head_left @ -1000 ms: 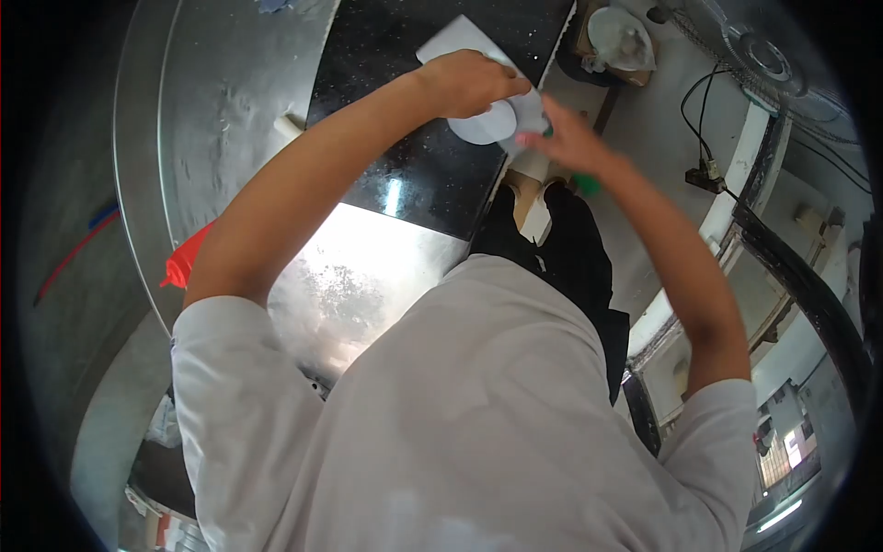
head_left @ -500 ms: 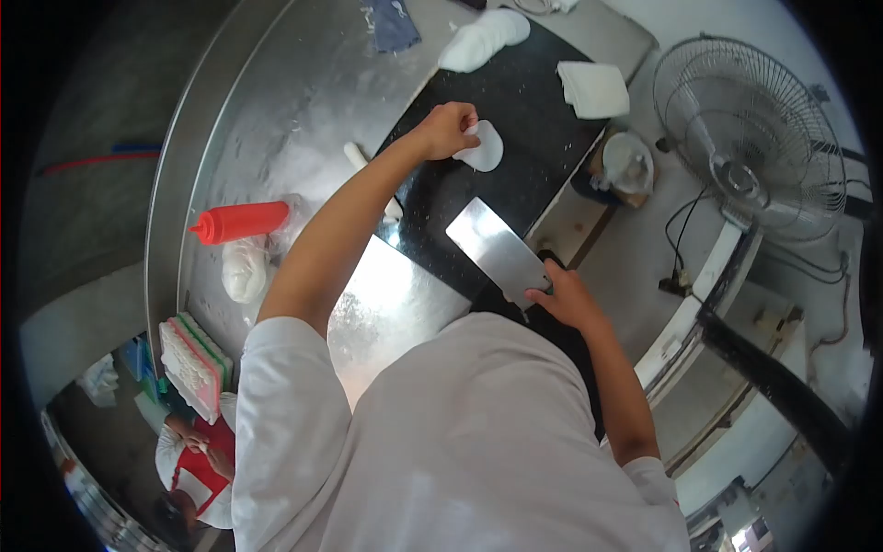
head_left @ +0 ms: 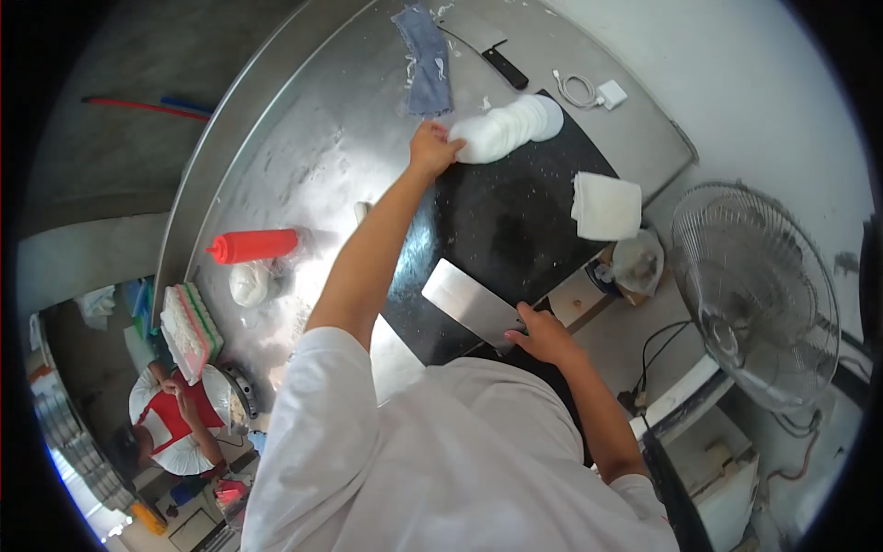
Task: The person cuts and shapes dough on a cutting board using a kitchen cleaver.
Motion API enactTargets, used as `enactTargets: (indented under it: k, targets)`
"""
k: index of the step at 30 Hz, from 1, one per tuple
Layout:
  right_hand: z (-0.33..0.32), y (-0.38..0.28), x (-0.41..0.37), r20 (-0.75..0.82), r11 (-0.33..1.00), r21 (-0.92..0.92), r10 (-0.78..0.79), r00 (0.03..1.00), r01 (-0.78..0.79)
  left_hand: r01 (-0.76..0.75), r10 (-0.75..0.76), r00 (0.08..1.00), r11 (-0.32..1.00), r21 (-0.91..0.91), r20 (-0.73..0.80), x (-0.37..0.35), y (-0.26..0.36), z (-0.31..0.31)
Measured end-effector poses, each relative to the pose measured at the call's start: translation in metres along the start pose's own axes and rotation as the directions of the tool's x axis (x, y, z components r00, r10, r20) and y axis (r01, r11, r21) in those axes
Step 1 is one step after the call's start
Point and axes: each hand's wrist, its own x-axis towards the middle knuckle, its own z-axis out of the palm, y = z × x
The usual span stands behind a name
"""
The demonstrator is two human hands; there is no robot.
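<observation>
My left hand (head_left: 433, 148) is at the near-left end of a row of overlapping thin white dough wrappers (head_left: 508, 127) on the black board (head_left: 506, 212). Its thumb presses on the end wrapper, with the fingers partly hidden at the edge. In my right hand (head_left: 546, 335) is the handle of a wide-bladed cleaver (head_left: 469, 299), held flat over the board's near end. A folded white cloth (head_left: 607, 206) lies at the board's right edge.
Left on the steel table are a red squeeze bottle (head_left: 256, 245), a plastic-wrapped white lump (head_left: 249, 283) and stacked sponge-like slabs (head_left: 189, 331). Beyond lie a blue rag (head_left: 426, 64), another cleaver (head_left: 501, 64) and a charger (head_left: 610, 94). A fan (head_left: 754, 294) stands right; a person in a red apron (head_left: 170, 419) is lower left.
My left hand has carried a single wrapper from mid-board to the end of the row. The camera view has shifted, showing more of the table's far end. My right hand still holds the cleaver.
</observation>
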Motion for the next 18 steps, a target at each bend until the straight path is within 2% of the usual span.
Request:
enactTargets:
  k: [2,5,8,10,11,12,13,14,15,16,18]
  targets:
    - [-0.031,0.007,0.008,0.030,0.999,-0.046,-0.024,0.999,0.026,0.111,-0.107,0.986,0.993,0.026,-0.128,-0.002,-0.014,-0.002]
    - [-0.063,0.021,0.018,0.061,0.991,-0.118,-0.059,0.996,0.065,0.127,-0.115,0.976,0.991,0.054,-0.184,-0.004,-0.022,-0.009]
    - [-0.096,0.032,0.027,0.075,0.981,-0.139,-0.127,0.989,0.137,-0.117,0.195,0.952,0.943,0.311,-0.234,-0.041,-0.017,-0.033]
    - [-0.118,0.032,0.032,0.092,0.981,-0.114,-0.149,0.985,0.159,-0.140,0.473,0.777,0.774,0.617,-0.417,-0.089,-0.034,-0.042]
    - [-0.129,0.026,0.034,0.105,0.984,-0.092,-0.144,0.984,0.154,-0.038,0.492,0.686,0.760,0.649,-0.536,-0.122,-0.036,-0.043]
    - [-0.137,0.022,0.040,0.121,0.985,-0.074,-0.144,0.982,0.153,0.079,0.434,0.624,0.792,0.605,-0.649,-0.152,-0.042,-0.044]
    - [-0.133,0.033,0.048,0.041,0.957,-0.052,-0.283,0.958,0.285,0.203,0.330,0.602,0.817,0.539,-0.727,-0.182,-0.055,-0.042]
    - [-0.135,0.024,0.059,0.039,0.944,-0.083,-0.316,0.948,0.318,0.325,0.219,0.565,0.827,0.458,-0.796,-0.207,-0.073,-0.040]
    - [-0.136,0.009,0.069,0.040,0.933,-0.110,-0.340,0.940,0.342,0.269,0.034,0.596,0.933,0.240,-0.802,-0.229,-0.098,-0.041]
    - [-0.136,-0.005,0.080,0.033,0.920,-0.142,-0.363,0.931,0.364,0.202,-0.133,0.632,0.979,-0.004,-0.763,-0.250,-0.123,-0.041]
    - [-0.132,-0.046,0.110,0.092,0.839,-0.275,-0.463,0.882,0.469,0.113,-0.067,0.620,0.994,0.004,-0.782,-0.273,-0.134,-0.038]
